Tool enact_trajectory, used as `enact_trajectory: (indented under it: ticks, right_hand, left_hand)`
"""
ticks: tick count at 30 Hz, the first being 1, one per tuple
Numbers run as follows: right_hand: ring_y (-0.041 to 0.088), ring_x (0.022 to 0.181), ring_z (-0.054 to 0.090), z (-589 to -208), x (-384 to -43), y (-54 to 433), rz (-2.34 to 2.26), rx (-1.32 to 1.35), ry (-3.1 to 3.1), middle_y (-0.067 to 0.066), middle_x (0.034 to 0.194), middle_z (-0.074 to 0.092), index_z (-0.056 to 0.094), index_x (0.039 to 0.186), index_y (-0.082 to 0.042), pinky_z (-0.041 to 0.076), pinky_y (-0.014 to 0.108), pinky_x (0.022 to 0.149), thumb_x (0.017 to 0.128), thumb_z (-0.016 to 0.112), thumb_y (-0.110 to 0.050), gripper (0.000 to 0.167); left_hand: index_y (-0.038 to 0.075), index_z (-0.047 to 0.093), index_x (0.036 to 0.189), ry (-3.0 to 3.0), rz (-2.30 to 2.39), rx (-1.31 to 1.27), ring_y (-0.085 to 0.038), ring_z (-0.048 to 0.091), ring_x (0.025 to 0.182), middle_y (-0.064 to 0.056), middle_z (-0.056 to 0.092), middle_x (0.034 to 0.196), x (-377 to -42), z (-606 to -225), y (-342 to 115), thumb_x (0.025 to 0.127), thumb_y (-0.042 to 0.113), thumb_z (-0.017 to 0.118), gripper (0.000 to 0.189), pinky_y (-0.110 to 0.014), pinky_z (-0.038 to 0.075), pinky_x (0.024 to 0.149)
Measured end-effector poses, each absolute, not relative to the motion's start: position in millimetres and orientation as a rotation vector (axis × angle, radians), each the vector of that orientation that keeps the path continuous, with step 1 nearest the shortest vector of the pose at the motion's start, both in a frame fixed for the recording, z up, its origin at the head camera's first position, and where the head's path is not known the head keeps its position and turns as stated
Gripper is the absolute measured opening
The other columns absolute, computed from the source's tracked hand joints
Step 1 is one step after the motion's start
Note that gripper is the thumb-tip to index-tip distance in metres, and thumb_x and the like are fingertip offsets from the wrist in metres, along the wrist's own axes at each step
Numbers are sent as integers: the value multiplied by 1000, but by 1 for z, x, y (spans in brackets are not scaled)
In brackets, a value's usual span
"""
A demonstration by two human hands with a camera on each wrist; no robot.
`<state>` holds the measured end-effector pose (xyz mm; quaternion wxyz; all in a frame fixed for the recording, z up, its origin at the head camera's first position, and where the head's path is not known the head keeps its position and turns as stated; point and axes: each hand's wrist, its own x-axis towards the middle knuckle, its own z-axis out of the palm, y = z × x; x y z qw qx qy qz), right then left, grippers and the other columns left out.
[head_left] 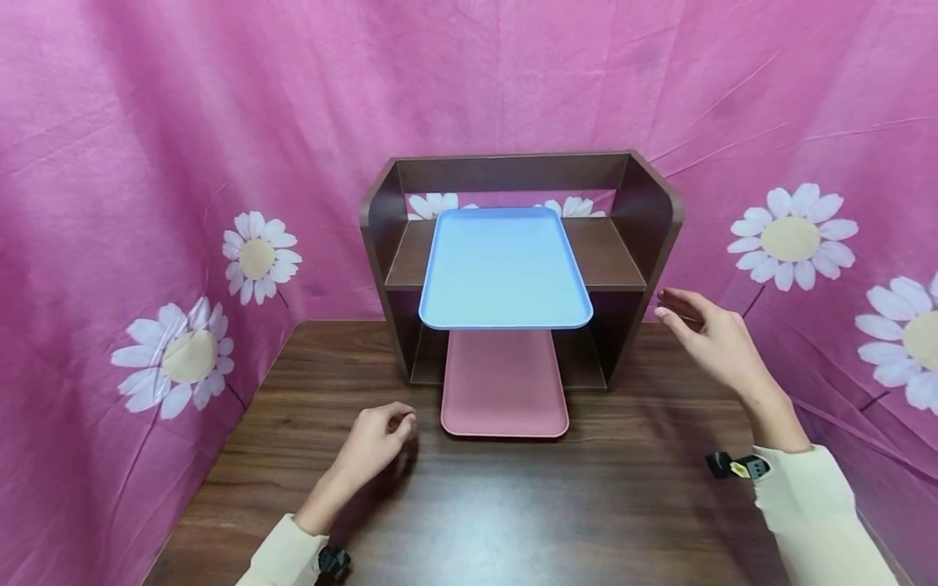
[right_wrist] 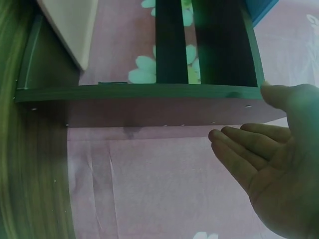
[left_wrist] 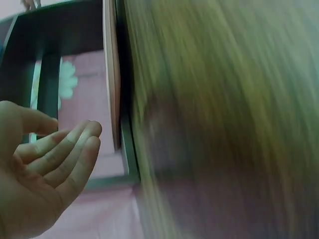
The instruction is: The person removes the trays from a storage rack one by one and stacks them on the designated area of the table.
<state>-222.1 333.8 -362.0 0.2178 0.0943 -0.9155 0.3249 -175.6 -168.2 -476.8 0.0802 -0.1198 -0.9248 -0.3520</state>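
Observation:
A blue tray (head_left: 504, 267) lies on the upper level of a dark brown desk shelf (head_left: 663, 191), its near end jutting past the front edge. Below it a pink tray (head_left: 506, 391) sticks out from the lower level over the table. My left hand (head_left: 370, 443) hovers left of the pink tray with relaxed, bent fingers and holds nothing. To the right of the shelf's side panel is my right hand (head_left: 714, 342), fingers extended and thumb apart. In the right wrist view the thumb overlaps the panel's front corner; whether it touches, I cannot tell.
The shelf stands at the back of a brown wooden table (head_left: 484, 505). A pink curtain (head_left: 513, 73) with white daisies hangs behind the shelf and along both sides. Each wrist wears a small black camera device (head_left: 736, 466) at the sleeve's cuff.

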Motion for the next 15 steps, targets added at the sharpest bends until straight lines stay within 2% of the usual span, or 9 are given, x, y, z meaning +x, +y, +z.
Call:
enact_trajectory:
  ticks: [4, 6, 8, 9, 11, 13, 15]
  right_hand:
    - [-34, 100, 45, -356, -226, 333, 919, 247, -2571, 24, 139, 68, 60, 147, -3, 32, -7, 85, 105, 68, -40, 57]
    - [-20, 110, 59, -353, -227, 333, 912, 236, -2590, 23, 140, 68, 59, 148, -4, 32, -6, 86, 105, 68, -42, 58]
    - [4, 122, 68, -349, -229, 332, 900, 220, -2615, 22, 142, 67, 58, 150, -5, 34, -2, 88, 105, 67, -44, 61]
    - [17, 127, 68, -347, -230, 331, 904, 214, -2627, 23, 144, 66, 56, 152, -5, 39, 2, 95, 105, 67, -46, 63]
    - [41, 133, 64, -344, -233, 330, 917, 213, -2648, 24, 147, 63, 53, 154, -4, 49, 19, 108, 105, 66, -47, 67]
    - [46, 136, 60, -341, -236, 328, 940, 212, -2669, 25, 150, 60, 49, 157, -5, 51, 43, 115, 104, 66, -49, 71]
    - [46, 138, 59, -339, -239, 327, 970, 224, -2682, 26, 153, 57, 45, 160, -5, 47, 60, 112, 104, 66, -49, 74]
  left_hand:
    - [-4, 77, 105, -2736, -1375, -298, -14, 73, 71, -5, 77, 80, -171, -478, -155, 100, 4, 68, 13, -22, 58, 68]
    - [-8, 75, 106, -2697, -1547, -264, -19, 76, 72, -11, 78, 81, -169, -478, -148, 101, 2, 66, 14, -24, 63, 67]
    - [-11, 73, 107, -2649, -1705, -224, -26, 78, 74, -18, 78, 84, -169, -479, -142, 102, 0, 64, 16, -28, 66, 68]
    - [-13, 72, 107, -2628, -1764, -212, -28, 79, 75, -22, 78, 85, -168, -479, -139, 102, 0, 63, 17, -30, 67, 69]
    - [-15, 71, 108, -2598, -1863, -179, -32, 79, 77, -27, 77, 88, -168, -479, -133, 102, -1, 61, 18, -34, 68, 71]
    - [-18, 69, 110, -2568, -1959, -146, -33, 79, 78, -30, 77, 91, -167, -479, -128, 103, -2, 58, 20, -36, 68, 72]
    - [-20, 66, 112, -2537, -2060, -114, -32, 79, 80, -32, 76, 94, -166, -479, -123, 104, -3, 55, 23, -37, 68, 74]
